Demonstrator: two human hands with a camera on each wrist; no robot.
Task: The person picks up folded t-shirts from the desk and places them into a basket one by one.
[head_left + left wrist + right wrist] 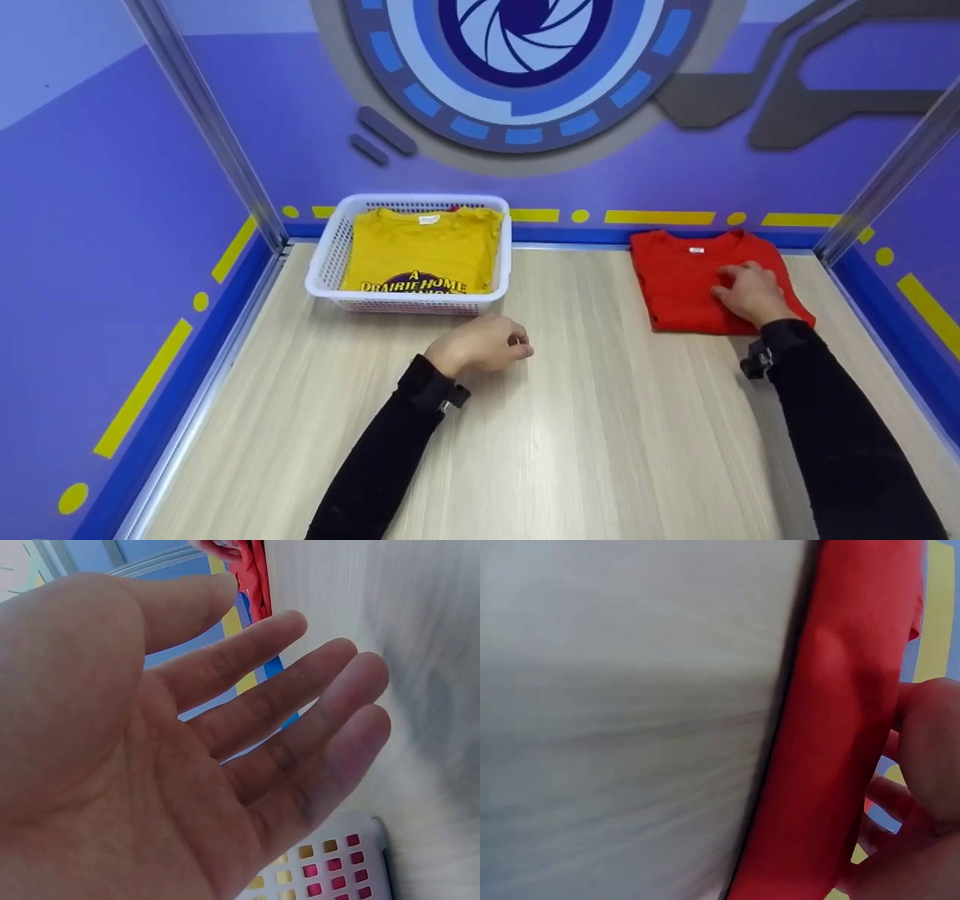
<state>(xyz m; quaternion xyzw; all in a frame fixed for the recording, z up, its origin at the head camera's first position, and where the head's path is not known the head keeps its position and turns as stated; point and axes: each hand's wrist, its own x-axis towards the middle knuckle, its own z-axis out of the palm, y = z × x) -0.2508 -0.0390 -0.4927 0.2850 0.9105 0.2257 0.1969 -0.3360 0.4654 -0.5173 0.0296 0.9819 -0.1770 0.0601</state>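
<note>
A folded red T-shirt (679, 289) lies on the table at the right, against the back wall. My right hand (752, 292) is over its right part, loosely bent fingers resting on or just above the cloth; exact contact is hard to tell. In the right wrist view the fingers show beside the red T-shirt's thick folded edge (817, 750). My left hand (484, 343) holds nothing and hovers in front of the white basket (409, 304). Its fingers are relaxed and apart from the thumb in the left wrist view. Inside the basket lies a folded yellow T-shirt (420, 244) with dark lettering.
A bit of red cloth (454, 209) shows behind the yellow T-shirt, and pink-red shows through the basket holes (334, 865). Purple panels with metal corner posts (217, 127) enclose the back and sides of the wooden table (570, 420).
</note>
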